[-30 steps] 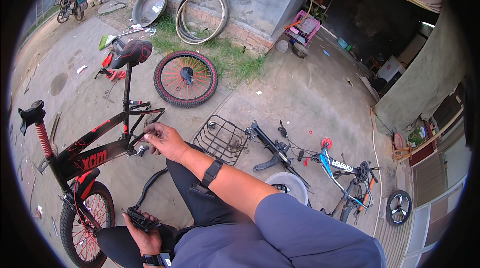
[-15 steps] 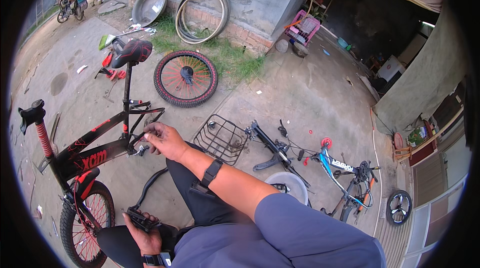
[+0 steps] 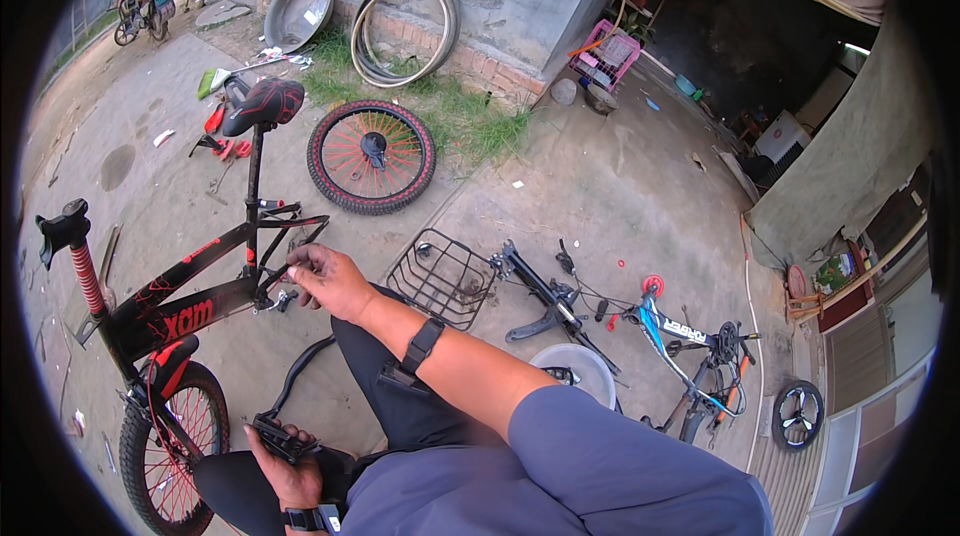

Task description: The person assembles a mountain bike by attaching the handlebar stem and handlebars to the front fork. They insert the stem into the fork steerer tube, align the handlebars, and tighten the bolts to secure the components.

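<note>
Change since earlier: almost nothing moves; right hand [image 3: 325,281] stays at the same spot on the bicycle frame [image 3: 190,291], left hand [image 3: 290,466] stays low by the knee, and the view holds steady.
Bicycle frame: black with red markings, standing on the concrete ground [image 3: 600,196] toward its left edge, saddle [image 3: 262,101] up, front wheel [image 3: 170,446] on, rear end bare where the stays meet.
Right hand: fingers bent and pinched together on a small metal part at the bottom of the frame, just under the seat tube; what exactly they pinch is too small to tell.
Left hand: curled around a black pedal [image 3: 283,436] with its crank arm [image 3: 300,376], held close above the lap.
Loose wheel: red-rimmed wheel [image 3: 370,156] lies flat on the ground beyond the frame, well apart from both hands.
Further out: wire basket [image 3: 442,278] just beside the right forearm, blue bicycle [image 3: 690,356] lying on its side toward the right edge, white basin [image 3: 580,371] near it.
Risk, frame: it appears to stand with no rear wheel, so a sideways push from the right hand could tip it over.
Risk, small part: a pinch grip this light could let it slip and roll away across the ground.
Risk, pedal: the dangling crank arm could swing into the front wheel's spokes.
</note>
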Demonstrator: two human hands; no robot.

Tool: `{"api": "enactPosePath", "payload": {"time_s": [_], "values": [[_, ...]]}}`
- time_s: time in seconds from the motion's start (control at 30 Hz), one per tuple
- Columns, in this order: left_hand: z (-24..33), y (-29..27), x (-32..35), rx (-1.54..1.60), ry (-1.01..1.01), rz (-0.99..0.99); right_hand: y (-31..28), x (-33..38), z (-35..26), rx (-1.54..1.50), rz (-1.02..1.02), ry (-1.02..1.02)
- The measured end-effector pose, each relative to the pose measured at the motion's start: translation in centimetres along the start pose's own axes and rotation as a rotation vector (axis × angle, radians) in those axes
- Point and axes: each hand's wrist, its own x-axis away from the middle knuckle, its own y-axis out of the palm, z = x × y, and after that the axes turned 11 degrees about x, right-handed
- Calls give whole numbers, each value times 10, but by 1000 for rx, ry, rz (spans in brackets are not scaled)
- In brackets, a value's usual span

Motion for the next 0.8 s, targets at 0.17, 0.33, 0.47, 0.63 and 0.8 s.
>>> {"api": "enactPosePath", "payload": {"time_s": [0.17,0.33,0.47,0.63,0.8], "values": [[1,-3,-2,7,-13,-1,0,-1,3,12,3,-7],[1,0,0,5,-13,-3,-3,-3,5,40,-39,23],[2,-8,-5,-9,-14,-39,-3,-3,3,43,-41,31],[1,-9,-6,-15,-11,-35,-3,-3,4,37,-43,31],[2,-11,-7,-12,-15,-36,-3,-2,0,50,-42,31]]}}
